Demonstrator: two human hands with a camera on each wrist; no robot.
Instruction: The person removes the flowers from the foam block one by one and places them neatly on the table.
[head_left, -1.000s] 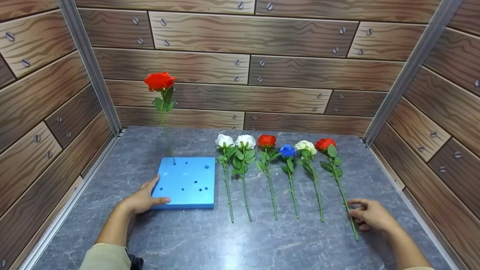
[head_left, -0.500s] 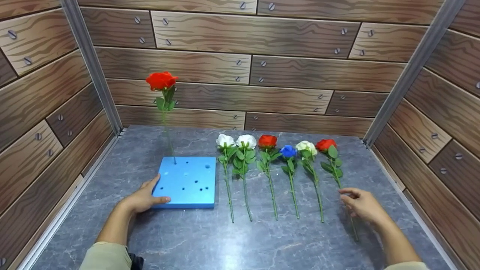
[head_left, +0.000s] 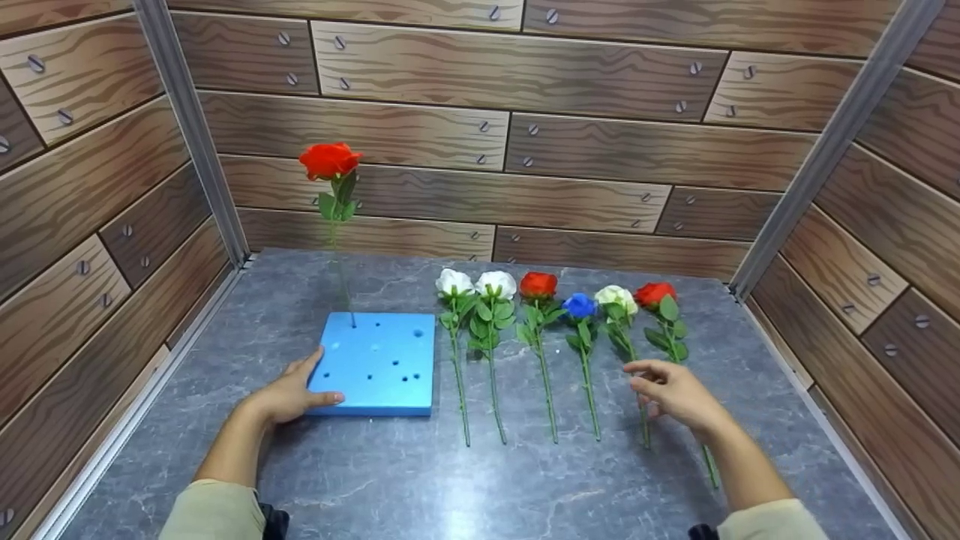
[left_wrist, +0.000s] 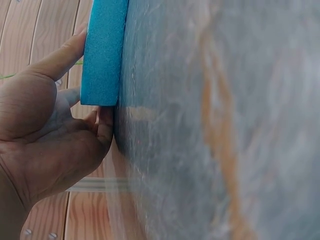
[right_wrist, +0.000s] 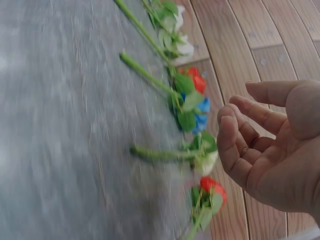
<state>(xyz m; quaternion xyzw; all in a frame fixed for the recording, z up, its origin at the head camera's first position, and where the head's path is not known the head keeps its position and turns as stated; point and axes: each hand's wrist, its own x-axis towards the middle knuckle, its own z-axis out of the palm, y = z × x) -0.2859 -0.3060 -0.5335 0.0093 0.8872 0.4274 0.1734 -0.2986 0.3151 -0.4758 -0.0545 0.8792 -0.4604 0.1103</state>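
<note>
My left hand (head_left: 285,394) holds a blue foam block (head_left: 379,390) at its left side, the thumb lying over the top face. In the left wrist view, the block's edge (left_wrist: 104,60) sits between thumb and fingers. Several small holes dot the block, and a red rose (head_left: 330,161) stands upright in one at the back left. Over the stem of a cream rose (head_left: 616,297) hovers my right hand (head_left: 679,397), fingers loosely bent. The right wrist view shows nothing in that hand (right_wrist: 275,160). Right of the cream rose lies another red rose (head_left: 655,293).
Left of the cream rose lie a blue rose (head_left: 579,306), a red rose (head_left: 538,285) and two white roses (head_left: 454,283), blooms toward the back. The grey marbled tabletop (head_left: 390,480) is enclosed by wood-patterned walls (head_left: 420,135).
My right hand has moved left from the rightmost red rose's stem to above the cream rose's stem, leaving the red rose lying there. The left hand stays on the foam block.
</note>
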